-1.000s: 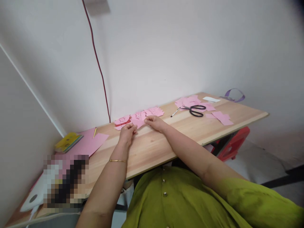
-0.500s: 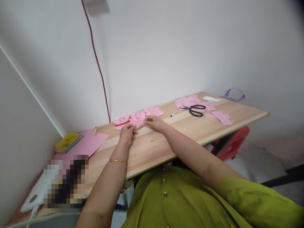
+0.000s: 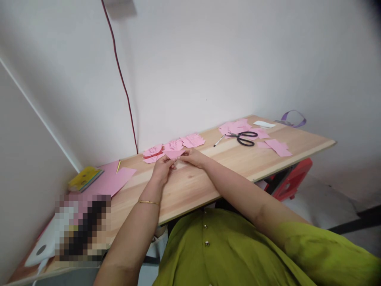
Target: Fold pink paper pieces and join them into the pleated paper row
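Between my two hands is a small piece of pink paper [image 3: 174,154], held just above the wooden tabletop. My left hand [image 3: 163,167] pinches its left side, thumb against fingers. At the right side, my right hand [image 3: 193,157] grips the same paper with its fingertips. Just behind lie pink paper pieces with red marks and jagged edges: one on the left [image 3: 153,153] with a red strip across it, a middle one [image 3: 173,145] partly covered by the held paper, and one on the right [image 3: 193,140].
Black-handled scissors [image 3: 244,138] and a pen [image 3: 219,140] lie right of my hands, by pink scraps [image 3: 235,126] and a white slip [image 3: 264,124]. Leftward are a pink sheet [image 3: 123,180], a pencil [image 3: 118,166] and a yellow packet [image 3: 85,178]. A wall [image 3: 208,71] borders the table.
Both hands have come closer together on the pink paper. The paper has turned, so more of its face shows above my fingers. The other items have stayed put.
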The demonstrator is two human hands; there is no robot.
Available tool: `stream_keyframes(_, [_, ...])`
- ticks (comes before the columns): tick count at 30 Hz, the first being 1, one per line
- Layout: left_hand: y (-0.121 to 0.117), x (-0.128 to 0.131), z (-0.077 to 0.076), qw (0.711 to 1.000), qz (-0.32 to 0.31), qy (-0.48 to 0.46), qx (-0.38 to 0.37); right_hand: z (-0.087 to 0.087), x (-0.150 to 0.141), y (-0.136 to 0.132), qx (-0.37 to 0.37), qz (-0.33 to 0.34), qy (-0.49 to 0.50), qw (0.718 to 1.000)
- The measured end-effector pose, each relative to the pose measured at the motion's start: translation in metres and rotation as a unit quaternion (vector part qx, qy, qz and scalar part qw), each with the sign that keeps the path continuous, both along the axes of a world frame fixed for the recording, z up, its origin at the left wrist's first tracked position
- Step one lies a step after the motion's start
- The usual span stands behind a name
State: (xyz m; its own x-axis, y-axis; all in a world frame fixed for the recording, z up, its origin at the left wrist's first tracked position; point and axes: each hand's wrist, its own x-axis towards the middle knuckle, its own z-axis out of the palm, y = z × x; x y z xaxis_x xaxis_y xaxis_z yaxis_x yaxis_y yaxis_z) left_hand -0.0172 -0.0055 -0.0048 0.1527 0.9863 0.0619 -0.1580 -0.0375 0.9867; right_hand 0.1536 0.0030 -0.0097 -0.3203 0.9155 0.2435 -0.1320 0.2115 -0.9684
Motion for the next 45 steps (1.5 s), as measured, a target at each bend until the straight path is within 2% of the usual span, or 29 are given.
stream_keyframes(6, [0.001,0.0,-0.004,0.999,0.01,0.037,-0.004,0.0,-0.002,-0.001,0.01,-0.004,-0.01,1.0])
stream_keyframes(11, [0.007,-0.003,-0.009,0.998,0.028,0.058,0.011,0.003,0.002,-0.001,0.016,-0.058,-0.074,0.995])
stream_keyframes(14, [0.006,-0.002,-0.009,0.998,0.026,0.058,0.008,0.004,0.003,-0.001,0.028,-0.073,-0.073,0.994])
stream_keyframes(20, [0.002,0.0,-0.005,1.0,0.004,0.021,-0.011,0.004,0.002,-0.001,0.027,-0.065,-0.061,0.996])
stream_keyframes(26, [0.007,0.001,-0.008,0.998,0.054,0.038,-0.002,0.006,0.002,-0.004,0.028,-0.072,-0.048,0.996])
stream_keyframes(31, [0.007,0.0,-0.009,0.998,0.05,0.048,0.001,0.009,0.003,-0.005,0.032,-0.075,-0.017,0.997])
stream_keyframes(35, [0.007,0.0,-0.009,0.999,0.04,0.033,-0.013,0.007,0.003,-0.004,0.017,-0.068,-0.024,0.997])
stream_keyframes(40, [0.007,0.001,-0.009,0.999,0.034,0.022,0.005,0.002,-0.002,-0.003,0.022,-0.063,-0.059,0.996])
stream_keyframes(45, [0.002,0.001,-0.005,0.998,0.031,0.046,0.0,0.003,-0.004,-0.003,0.022,-0.077,-0.059,0.995])
